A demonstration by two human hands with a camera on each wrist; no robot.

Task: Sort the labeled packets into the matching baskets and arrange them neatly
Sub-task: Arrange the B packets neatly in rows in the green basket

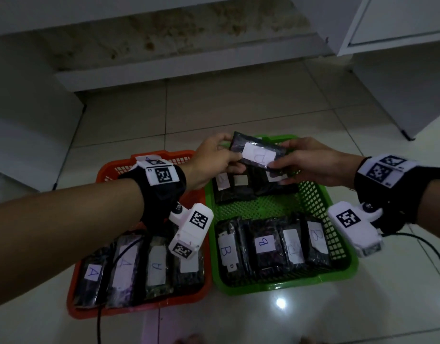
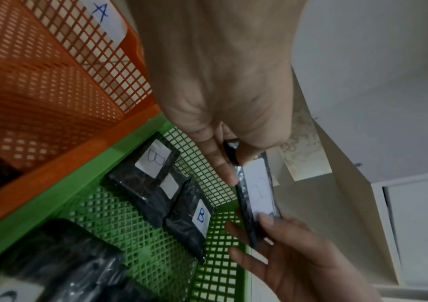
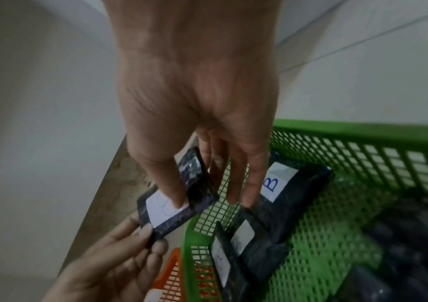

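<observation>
A dark packet (image 1: 260, 151) with a white label hangs above the far end of the green basket (image 1: 343, 269). My left hand (image 1: 215, 157) pinches its left end and my right hand (image 1: 288, 161) pinches its right end. The left wrist view shows the packet (image 2: 257, 196) edge-on between both hands. In the right wrist view my thumb presses on the packet's label (image 3: 163, 208). Packets marked B (image 1: 263, 244) lie in the green basket. Packets marked A (image 1: 122, 266) lie in the orange basket (image 1: 77, 311).
Both baskets sit side by side on a pale tiled floor (image 1: 238, 112). White cabinets (image 1: 400, 58) stand behind and to the sides. A black cable (image 1: 427, 247) trails from my right wrist; another crosses the orange basket. The far half of the orange basket (image 2: 39, 92) is bare mesh.
</observation>
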